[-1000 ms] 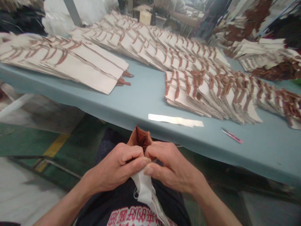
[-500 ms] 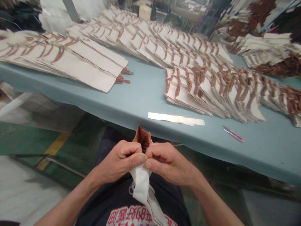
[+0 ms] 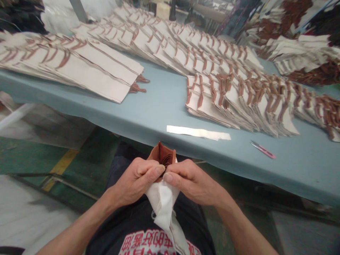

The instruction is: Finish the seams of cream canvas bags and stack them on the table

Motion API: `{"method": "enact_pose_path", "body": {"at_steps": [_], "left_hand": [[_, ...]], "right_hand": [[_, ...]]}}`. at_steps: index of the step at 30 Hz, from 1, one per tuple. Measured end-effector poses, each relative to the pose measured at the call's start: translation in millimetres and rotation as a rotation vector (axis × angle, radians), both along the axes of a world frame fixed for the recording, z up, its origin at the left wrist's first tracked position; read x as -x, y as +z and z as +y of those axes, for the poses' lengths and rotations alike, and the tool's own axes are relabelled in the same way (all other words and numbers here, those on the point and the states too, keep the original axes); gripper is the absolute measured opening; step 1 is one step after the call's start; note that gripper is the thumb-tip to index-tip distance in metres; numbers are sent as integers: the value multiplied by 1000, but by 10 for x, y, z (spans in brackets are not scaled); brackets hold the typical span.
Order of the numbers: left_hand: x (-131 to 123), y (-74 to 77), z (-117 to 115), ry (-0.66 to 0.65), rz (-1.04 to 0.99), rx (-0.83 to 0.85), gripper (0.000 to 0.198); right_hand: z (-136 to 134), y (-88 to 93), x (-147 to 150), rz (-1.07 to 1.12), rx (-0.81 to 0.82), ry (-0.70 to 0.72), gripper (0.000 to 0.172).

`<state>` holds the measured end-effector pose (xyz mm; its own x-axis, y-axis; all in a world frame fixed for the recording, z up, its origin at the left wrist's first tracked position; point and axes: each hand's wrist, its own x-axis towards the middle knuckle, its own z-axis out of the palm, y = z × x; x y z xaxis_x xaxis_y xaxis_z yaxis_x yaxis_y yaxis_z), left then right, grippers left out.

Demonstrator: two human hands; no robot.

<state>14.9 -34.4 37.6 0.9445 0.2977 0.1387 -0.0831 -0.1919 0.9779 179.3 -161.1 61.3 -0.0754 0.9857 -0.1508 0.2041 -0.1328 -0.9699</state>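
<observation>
A cream fabric bag (image 3: pixel 159 198) with a brown lining at its mouth hangs in front of my dark shirt. My left hand (image 3: pixel 140 179) pinches the left side of its opening, thumb on top. On the opposite edge, my right hand (image 3: pixel 190 180) grips the rim in the same way. The two thumbs almost meet at the near side. Between the hands the brown interior shows, with dark folds inside. A white strip of cloth and loose threads dangle from the bag below my fingers.
A blue-covered table (image 3: pixel 156 109) stretches ahead. On it lie a white strip (image 3: pixel 198 132), pink-handled thread snips (image 3: pixel 262 149), a stack of cream panels (image 3: pixel 98 74) at left and rows of brown-edged cream pieces (image 3: pixel 247 102) at right. More material is heaped behind.
The bag's mouth has spread wider, showing more brown lining. My thumbs have drawn slightly apart, and the hanging white strip has swung a little to the right.
</observation>
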Motion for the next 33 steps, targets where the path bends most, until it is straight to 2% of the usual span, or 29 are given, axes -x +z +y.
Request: {"method": "enact_pose_path", "body": {"at_steps": [2, 4, 6, 9, 10, 12, 14, 16, 18, 23, 33], "left_hand": [[-34, -16, -24, 45, -44, -34, 45], [-69, -12, -39, 125, -54, -76, 44], [-95, 16, -38, 290, -33, -123, 39], [-97, 78, -22, 612, 29, -202, 28], [-85, 97, -19, 668, 63, -216, 28], [-46, 124, -28, 631, 147, -200, 34], [1, 141, -63, 479, 212, -160, 38], [42, 151, -117, 348, 234, -144, 34], [69, 156, -174, 296, 243, -169, 28], [58, 147, -240, 256, 268, -293, 34], [-9, 107, -252, 262, 296, -233, 38]], "right_hand": [[13, -6, 13, 29, 1, -1, 50], [21, 0, 39, 18, -15, -60, 47], [22, 9, 68, -25, -37, -163, 45], [14, 14, 88, -111, -68, -337, 42], [12, 9, 87, -142, -85, -384, 42], [8, -11, 81, -217, -127, -454, 41], [6, -41, 78, -298, -160, -506, 39], [4, -73, 83, -357, -178, -545, 38], [1, -96, 93, -389, -186, -563, 38], [-4, -107, 115, -419, -203, -566, 38], [-14, -102, 152, -379, -218, -581, 38]]}}
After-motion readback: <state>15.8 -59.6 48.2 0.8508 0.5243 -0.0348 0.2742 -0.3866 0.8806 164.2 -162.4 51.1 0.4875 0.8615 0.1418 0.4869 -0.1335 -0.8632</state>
